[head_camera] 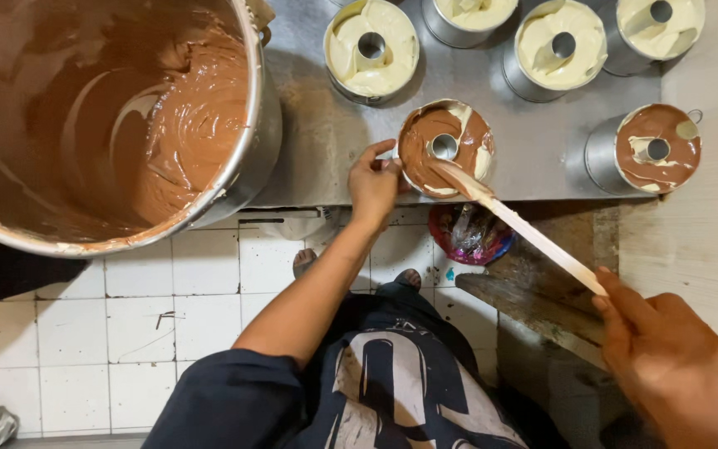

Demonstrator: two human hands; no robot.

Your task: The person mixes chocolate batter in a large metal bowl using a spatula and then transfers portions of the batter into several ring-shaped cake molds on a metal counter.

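Observation:
A small metal tube pan [445, 148] with brown and cream batter stands near the front edge of the steel table [317, 141]. My left hand [373, 183] grips the pan's left rim. In my right hand [675, 366] is a long flat wooden stick [525, 229]; its batter-coated tip rests in the pan's batter beside the centre tube.
A big steel bowl [243, 166] of chocolate batter fills the upper left. Another marbled pan [654, 148] stands at right; several pans of cream batter [371, 50] line the back. A colourful bowl [471, 237] sits on the white tiled floor [126, 308] below, by a wooden board [533, 308].

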